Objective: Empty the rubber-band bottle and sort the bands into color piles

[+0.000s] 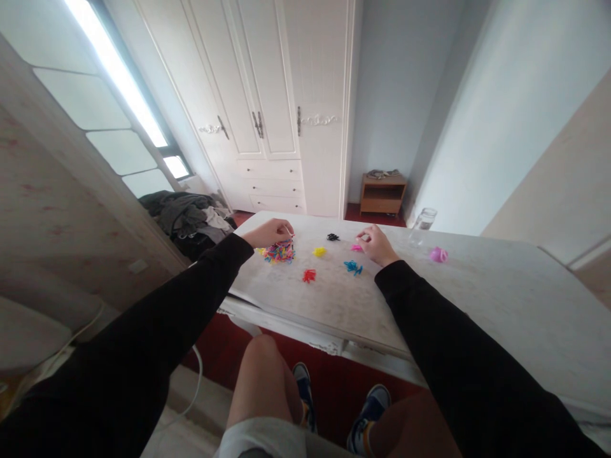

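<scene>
On the white table a mixed pile of small coloured bands (pixel 279 253), apparently rubber bands, lies under my left hand (pixel 270 234). The fingers of that hand are pinched at the pile's far edge; what is in them is too small to make out. My right hand (pixel 378 247) hovers by a small pink heap (pixel 356 248), thumb and fingertips drawn together, their content unclear. Between the hands are a black heap (pixel 333 237) and a yellow heap (pixel 319 252). Closer to me lie a red heap (pixel 309 275) and a blue heap (pixel 353 267).
A clear jar (pixel 424 222) stands beyond my right hand, with a purple-pink round object (pixel 438 254) beside it. The white table (pixel 501 305) extends to the right. Behind are a white wardrobe (pixel 319 76), a small wooden cabinet (pixel 382 194) and piled clothes (pixel 179 216).
</scene>
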`<state>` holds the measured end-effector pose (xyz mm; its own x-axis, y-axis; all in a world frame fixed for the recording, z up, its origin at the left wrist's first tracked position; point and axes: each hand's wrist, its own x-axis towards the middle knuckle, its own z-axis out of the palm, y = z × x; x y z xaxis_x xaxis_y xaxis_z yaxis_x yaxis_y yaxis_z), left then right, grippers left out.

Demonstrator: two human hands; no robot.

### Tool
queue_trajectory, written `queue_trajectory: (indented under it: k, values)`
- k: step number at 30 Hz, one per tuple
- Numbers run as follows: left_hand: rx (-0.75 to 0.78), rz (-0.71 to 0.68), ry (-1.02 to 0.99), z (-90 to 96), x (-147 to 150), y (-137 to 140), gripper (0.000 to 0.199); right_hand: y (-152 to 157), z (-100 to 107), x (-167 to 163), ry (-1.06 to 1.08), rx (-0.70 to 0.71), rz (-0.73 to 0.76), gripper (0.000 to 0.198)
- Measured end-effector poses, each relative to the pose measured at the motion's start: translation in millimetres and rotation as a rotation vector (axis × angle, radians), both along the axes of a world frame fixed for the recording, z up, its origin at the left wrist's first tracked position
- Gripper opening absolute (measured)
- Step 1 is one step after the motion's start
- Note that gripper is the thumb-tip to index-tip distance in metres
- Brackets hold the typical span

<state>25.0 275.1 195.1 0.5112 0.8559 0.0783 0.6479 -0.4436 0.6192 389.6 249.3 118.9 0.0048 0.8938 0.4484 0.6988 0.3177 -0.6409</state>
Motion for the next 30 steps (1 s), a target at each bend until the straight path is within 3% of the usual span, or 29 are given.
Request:
queue_trajectory:
  k: [4,9,20,24,30]
  values:
    - [-0.184,-0.056,-0.254,-0.9,21.2,-6.0,0.028,0.0,0.4,0.5,-0.003,0.035,0.006,0.007]
    - [-0.297,-0.15,-0.499,-5.7,59.8,-3.7,0.045,-1.3,2.9,1.4,0.008,0.088,0.017,0.007]
    - [-0.399,-0.289,-0.694,-35.2,140.7,33.1,0.049,-18.8,24.7,-8.3,0.027,0.11,0.126,0.011]
    - [-0.414,-0.313,-0.745,-44.8,149.2,36.5,0.047,-22.0,25.1,-13.4,0.076,0.107,0.2,0.01]
    - [-0.381,-0.412,-0.71,-47.1,137.5,30.6,0.037,-28.5,27.8,-26.1,0.113,0.091,0.3,0.009]
